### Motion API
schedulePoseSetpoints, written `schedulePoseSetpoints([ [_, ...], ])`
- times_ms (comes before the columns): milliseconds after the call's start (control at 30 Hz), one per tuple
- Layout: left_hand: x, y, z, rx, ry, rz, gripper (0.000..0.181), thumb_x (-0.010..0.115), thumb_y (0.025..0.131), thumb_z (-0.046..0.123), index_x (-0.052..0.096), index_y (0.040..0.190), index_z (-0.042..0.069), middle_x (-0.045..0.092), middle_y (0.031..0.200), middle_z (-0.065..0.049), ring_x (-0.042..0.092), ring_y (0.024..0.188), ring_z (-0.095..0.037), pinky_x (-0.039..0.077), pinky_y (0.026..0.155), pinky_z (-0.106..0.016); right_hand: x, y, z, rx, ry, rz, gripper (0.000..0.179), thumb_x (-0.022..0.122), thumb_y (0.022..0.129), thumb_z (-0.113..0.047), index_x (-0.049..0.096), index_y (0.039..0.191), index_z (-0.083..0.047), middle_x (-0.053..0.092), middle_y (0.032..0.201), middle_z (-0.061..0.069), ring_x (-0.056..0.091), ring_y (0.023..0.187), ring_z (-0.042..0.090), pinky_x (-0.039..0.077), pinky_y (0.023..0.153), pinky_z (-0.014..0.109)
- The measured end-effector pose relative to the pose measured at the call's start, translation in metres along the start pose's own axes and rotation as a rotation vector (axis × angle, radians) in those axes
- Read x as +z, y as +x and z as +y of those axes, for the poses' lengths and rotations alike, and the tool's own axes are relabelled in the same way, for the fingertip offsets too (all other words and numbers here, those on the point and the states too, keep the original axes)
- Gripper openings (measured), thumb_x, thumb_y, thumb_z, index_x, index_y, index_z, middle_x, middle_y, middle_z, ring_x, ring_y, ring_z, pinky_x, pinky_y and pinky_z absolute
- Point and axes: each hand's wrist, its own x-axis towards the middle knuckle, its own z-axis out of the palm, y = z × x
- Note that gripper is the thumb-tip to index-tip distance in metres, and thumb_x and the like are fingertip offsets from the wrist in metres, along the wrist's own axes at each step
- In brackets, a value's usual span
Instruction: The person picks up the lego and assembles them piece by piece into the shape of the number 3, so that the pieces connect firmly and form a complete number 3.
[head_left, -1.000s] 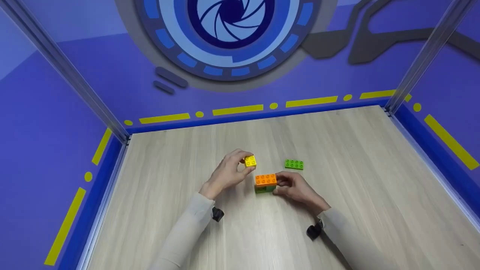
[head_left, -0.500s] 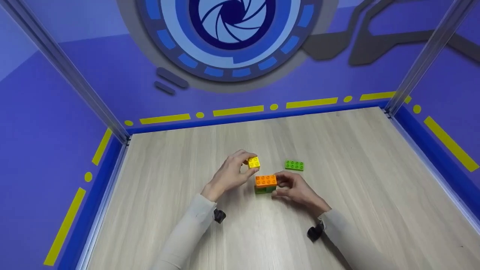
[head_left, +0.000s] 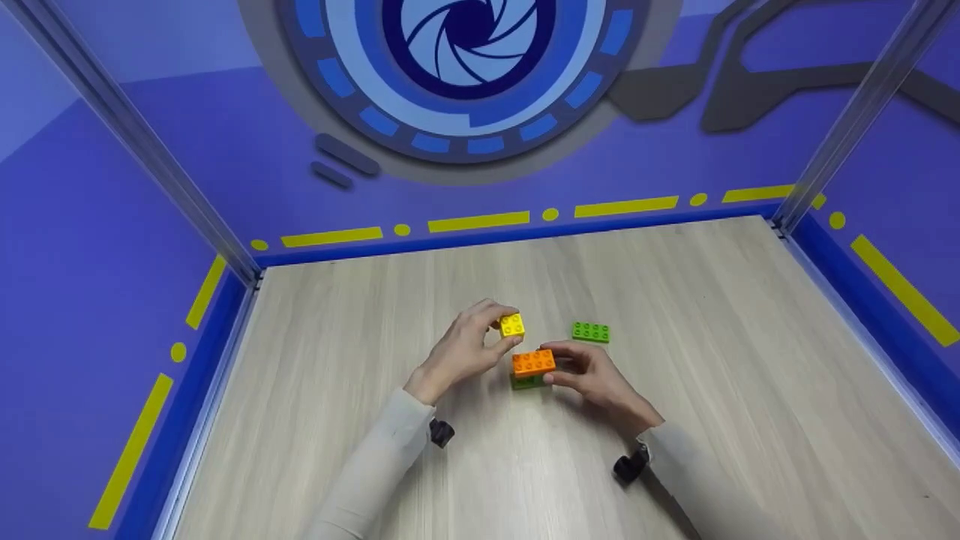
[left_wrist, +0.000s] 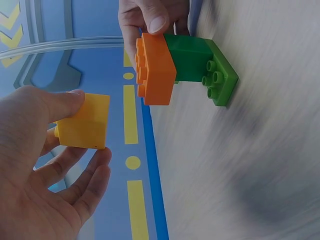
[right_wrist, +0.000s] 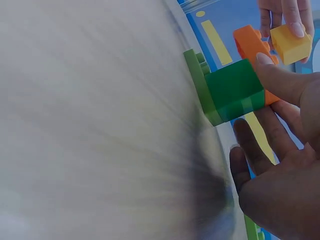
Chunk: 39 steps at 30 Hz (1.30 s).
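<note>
My left hand (head_left: pixel 459 351) pinches a small yellow toy brick (head_left: pixel 512 325) between thumb and fingers, held up behind and slightly left of a small stack. The stack has a light green brick (left_wrist: pixel 227 82) at the base, a dark green brick (right_wrist: pixel 234 91) over one end of it, and an orange brick (head_left: pixel 533 363) across the top. The orange brick overhangs the base's exposed studs. From the right, my right hand (head_left: pixel 598 376) grips the orange brick, thumb on the near side and fingers on the far side. The yellow brick is apart from the stack.
A loose light green brick (head_left: pixel 591 332) with its studs up lies on the wooden table (head_left: pixel 360 450), behind my right hand. Blue-purple panels (head_left: pixel 450 176) with yellow markings enclose the table at the back and both sides.
My left hand has moved a little to the right with the yellow brick, nearer the stack. My right hand's thumb has shifted up onto the orange brick, which now sits slightly turned.
</note>
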Motion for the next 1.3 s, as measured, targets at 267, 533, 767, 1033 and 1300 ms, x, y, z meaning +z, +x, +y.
schedulePoseSetpoints([
  [267, 0.001, -0.001, 0.003, 0.005, -0.011, 0.003, 0.04, 0.073, 0.104, 0.03, 0.067, 0.14, 0.015, 0.068, 0.126, 0.0, 0.065, 0.113, -0.017, 0.057, 0.101, -0.036, 0.002, 0.0, -0.003, 0.008, 0.038, 0.008, 0.053, 0.081, 0.095, -0.008, 0.062, 0.142, 0.006, 0.069, 0.137, 0.022, 0.067, 0.123, 0.034, 0.056, 0.097, 0.021],
  [533, 0.003, 0.001, 0.004, 0.034, -0.037, 0.005, 0.04, 0.074, 0.103, 0.028, 0.068, 0.14, 0.012, 0.069, 0.125, -0.002, 0.065, 0.112, -0.018, 0.058, 0.101, -0.041, 0.004, 0.001, -0.002, -0.006, 0.074, 0.031, 0.044, 0.081, 0.094, -0.003, 0.063, 0.134, 0.004, 0.069, 0.132, 0.023, 0.069, 0.118, 0.028, 0.057, 0.098, 0.024],
  [767, 0.005, 0.001, 0.009, 0.053, -0.052, -0.001, 0.039, 0.074, 0.103, 0.025, 0.068, 0.14, 0.011, 0.069, 0.123, -0.003, 0.065, 0.112, -0.019, 0.058, 0.101, -0.044, 0.005, 0.001, 0.0, 0.001, 0.098, 0.034, 0.04, 0.079, 0.094, -0.002, 0.059, 0.128, 0.002, 0.07, 0.13, 0.023, 0.067, 0.116, 0.03, 0.057, 0.097, 0.025],
  [1033, 0.009, 0.0, 0.012, 0.034, -0.048, -0.034, 0.041, 0.073, 0.104, 0.027, 0.067, 0.141, 0.013, 0.069, 0.123, 0.0, 0.066, 0.114, -0.02, 0.057, 0.102, -0.038, 0.003, 0.005, 0.004, -0.023, 0.087, 0.01, 0.038, 0.079, 0.095, -0.003, 0.058, 0.125, 0.002, 0.07, 0.126, 0.022, 0.069, 0.112, 0.028, 0.057, 0.098, 0.028],
  [1300, 0.014, -0.001, 0.017, 0.046, -0.055, -0.056, 0.042, 0.073, 0.104, 0.025, 0.066, 0.142, 0.011, 0.069, 0.124, -0.001, 0.066, 0.114, -0.02, 0.057, 0.102, -0.036, 0.003, 0.004, 0.008, -0.049, 0.129, 0.001, 0.038, 0.079, 0.095, -0.001, 0.058, 0.126, 0.005, 0.069, 0.128, 0.025, 0.069, 0.112, 0.026, 0.057, 0.098, 0.027],
])
